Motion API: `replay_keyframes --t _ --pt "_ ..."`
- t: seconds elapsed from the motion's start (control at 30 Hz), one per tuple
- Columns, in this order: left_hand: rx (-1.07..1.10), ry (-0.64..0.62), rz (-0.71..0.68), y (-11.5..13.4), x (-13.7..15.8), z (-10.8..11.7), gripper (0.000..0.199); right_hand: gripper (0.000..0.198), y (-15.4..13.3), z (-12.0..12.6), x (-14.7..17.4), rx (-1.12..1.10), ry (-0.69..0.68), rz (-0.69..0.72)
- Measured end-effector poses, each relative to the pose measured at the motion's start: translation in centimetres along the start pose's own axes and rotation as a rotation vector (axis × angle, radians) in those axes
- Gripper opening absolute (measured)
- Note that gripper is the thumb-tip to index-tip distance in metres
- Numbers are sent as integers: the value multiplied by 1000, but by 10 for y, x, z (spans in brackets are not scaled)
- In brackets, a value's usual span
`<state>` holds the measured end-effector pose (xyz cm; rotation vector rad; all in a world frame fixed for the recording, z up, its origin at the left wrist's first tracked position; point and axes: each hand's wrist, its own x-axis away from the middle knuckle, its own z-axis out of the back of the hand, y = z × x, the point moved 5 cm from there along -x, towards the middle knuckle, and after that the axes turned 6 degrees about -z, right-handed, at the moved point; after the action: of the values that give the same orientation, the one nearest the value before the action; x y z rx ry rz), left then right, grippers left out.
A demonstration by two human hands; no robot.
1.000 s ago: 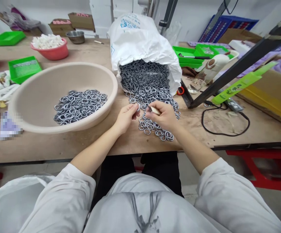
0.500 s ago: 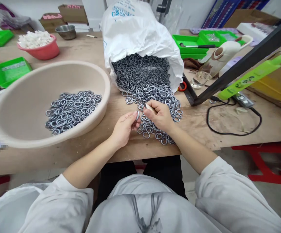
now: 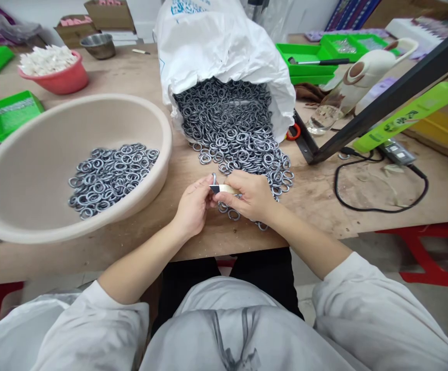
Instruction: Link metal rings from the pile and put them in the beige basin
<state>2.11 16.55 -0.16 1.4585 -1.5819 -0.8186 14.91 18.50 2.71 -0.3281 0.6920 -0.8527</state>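
The left hand [image 3: 191,210] and right hand [image 3: 251,197] are closed above the brown wooden counter [image 3: 212,248], right of the wide beige plastic basin [image 3: 38,165] — the right gripping a short cream-handled, dark-tipped tool [image 3: 228,189], its long axis running left to the shiny grey ring [image 3: 214,178] the left pinches.

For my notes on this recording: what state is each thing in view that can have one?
Left hand: closed, pinching one ring.
Right hand: closed around pale-handled tool.
Pale-handled tool: gripped, dark end close by that ring.
Basin: partly filled with basin rings.
White sack: lying down, mouth open.
Loose rings: spilling from white sack.
Red bowl: heaped with white pieces.
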Motion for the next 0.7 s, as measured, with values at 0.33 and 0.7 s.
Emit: replay_keyframes --t 0.33,0.7 --pt "-16 -116 35 -4 -5 -2 33 49 30 7 -12 -213 146 -333" --pt "-115 -145 -3 -4 -11 2 33 39 23 -18 -26 -733 -119 -324"
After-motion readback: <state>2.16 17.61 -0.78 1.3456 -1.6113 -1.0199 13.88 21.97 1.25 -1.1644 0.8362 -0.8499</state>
